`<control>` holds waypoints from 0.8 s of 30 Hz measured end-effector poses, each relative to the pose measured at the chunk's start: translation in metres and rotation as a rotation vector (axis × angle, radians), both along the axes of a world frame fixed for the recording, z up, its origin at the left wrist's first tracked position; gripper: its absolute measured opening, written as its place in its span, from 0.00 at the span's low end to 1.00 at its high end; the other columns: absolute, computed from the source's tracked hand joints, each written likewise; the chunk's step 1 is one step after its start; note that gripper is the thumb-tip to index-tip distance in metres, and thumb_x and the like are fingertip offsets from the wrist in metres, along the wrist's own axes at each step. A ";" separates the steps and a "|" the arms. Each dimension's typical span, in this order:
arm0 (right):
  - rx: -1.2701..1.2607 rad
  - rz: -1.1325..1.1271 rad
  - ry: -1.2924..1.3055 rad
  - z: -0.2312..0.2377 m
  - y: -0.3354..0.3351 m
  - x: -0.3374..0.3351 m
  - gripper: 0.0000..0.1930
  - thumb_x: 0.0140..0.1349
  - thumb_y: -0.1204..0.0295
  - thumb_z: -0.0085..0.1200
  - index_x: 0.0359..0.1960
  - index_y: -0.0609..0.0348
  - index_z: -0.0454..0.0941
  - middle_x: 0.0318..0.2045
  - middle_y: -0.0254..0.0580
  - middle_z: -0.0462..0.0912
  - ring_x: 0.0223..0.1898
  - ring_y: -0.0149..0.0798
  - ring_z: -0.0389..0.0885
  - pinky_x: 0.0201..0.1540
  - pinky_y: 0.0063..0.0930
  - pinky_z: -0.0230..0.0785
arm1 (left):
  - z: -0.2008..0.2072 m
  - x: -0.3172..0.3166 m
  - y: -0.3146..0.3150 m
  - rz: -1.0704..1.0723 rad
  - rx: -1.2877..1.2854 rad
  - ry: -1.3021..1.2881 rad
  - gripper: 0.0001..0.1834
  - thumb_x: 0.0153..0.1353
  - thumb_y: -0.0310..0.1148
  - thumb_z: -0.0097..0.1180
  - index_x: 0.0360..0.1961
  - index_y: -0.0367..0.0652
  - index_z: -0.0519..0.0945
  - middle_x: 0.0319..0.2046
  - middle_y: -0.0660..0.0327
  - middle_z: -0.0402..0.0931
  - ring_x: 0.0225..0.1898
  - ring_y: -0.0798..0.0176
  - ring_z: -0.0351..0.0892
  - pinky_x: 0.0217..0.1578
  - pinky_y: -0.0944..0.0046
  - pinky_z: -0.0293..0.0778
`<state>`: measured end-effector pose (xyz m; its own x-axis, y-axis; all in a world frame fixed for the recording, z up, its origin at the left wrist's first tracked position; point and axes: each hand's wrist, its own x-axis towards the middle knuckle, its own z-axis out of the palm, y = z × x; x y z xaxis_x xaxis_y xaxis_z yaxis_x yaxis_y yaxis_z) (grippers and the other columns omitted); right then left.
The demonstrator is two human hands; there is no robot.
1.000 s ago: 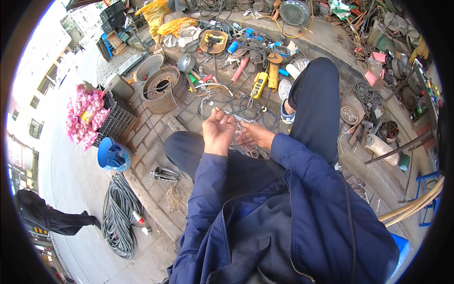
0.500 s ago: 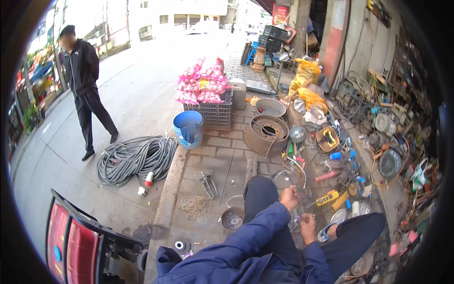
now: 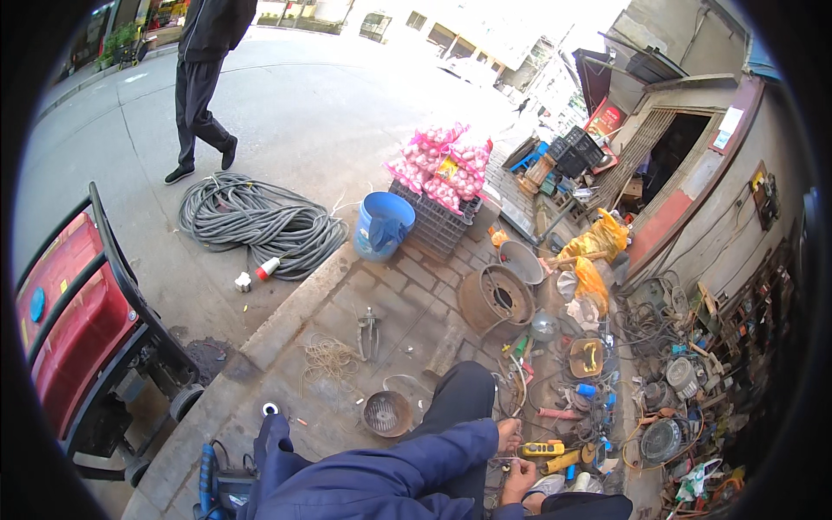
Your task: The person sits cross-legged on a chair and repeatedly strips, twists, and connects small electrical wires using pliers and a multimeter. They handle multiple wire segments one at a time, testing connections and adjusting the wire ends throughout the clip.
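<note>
My left hand [image 3: 510, 436] is closed, fingertips pinched, just past my raised left knee. My right hand [image 3: 520, 479] is closed too, a little nearer to me. Something thin and pale seems to run between them, too small to name. Just right of my hands lie a yellow handheld control box [image 3: 543, 449] with dark buttons and a yellow tool-like piece [image 3: 562, 461]. Beyond them is a red tube-shaped handle [image 3: 561, 413]. A round, rusty slotted pan [image 3: 387, 413] sits on the paving left of my knee.
A rusty wheel rim [image 3: 496, 301], a blue bucket [image 3: 383, 227] and pink net bags [image 3: 444, 165] on a black crate [image 3: 436, 227] stand ahead. Coiled grey cable [image 3: 260, 227] lies on the road near a walking person [image 3: 204, 87]. A red machine [image 3: 82, 321] stands left; scrap parts crowd the right.
The view has swung and tilted, so the scene sits turned in the picture. My hands stay close together, still pinching. The person on the road has taken a step.
</note>
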<state>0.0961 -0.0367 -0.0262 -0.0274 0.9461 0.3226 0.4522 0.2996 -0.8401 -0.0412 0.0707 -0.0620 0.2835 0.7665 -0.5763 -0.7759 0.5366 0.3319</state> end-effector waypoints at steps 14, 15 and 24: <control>-0.102 -0.010 0.279 -0.012 0.010 0.021 0.08 0.66 0.73 0.52 0.31 0.66 0.76 0.24 0.39 0.81 0.26 0.30 0.78 0.31 0.26 0.71 | -0.030 0.040 -0.032 -0.430 0.089 -0.062 0.16 0.64 0.46 0.49 0.35 0.45 0.80 0.33 0.61 0.81 0.34 0.59 0.81 0.35 0.63 0.76; -0.096 0.002 0.273 -0.012 0.009 0.022 0.09 0.67 0.72 0.52 0.31 0.66 0.77 0.26 0.40 0.82 0.28 0.30 0.79 0.31 0.25 0.73 | -0.027 0.039 -0.034 -0.433 0.135 -0.020 0.15 0.65 0.44 0.46 0.37 0.46 0.79 0.34 0.63 0.81 0.35 0.61 0.80 0.38 0.65 0.75; -0.266 -0.157 0.200 -0.002 0.001 0.009 0.15 0.68 0.62 0.51 0.38 0.64 0.79 0.25 0.41 0.82 0.27 0.34 0.79 0.32 0.31 0.71 | 0.008 0.008 -0.025 0.071 0.028 -0.236 0.14 0.74 0.37 0.39 0.43 0.40 0.76 0.31 0.63 0.79 0.36 0.63 0.79 0.43 0.57 0.77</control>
<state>0.1054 -0.0360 -0.0286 0.1630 0.9854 0.0491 0.2945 -0.0011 -0.9557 -0.0331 0.0457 -0.0540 0.3530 0.8036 -0.4791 -0.8688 0.4716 0.1509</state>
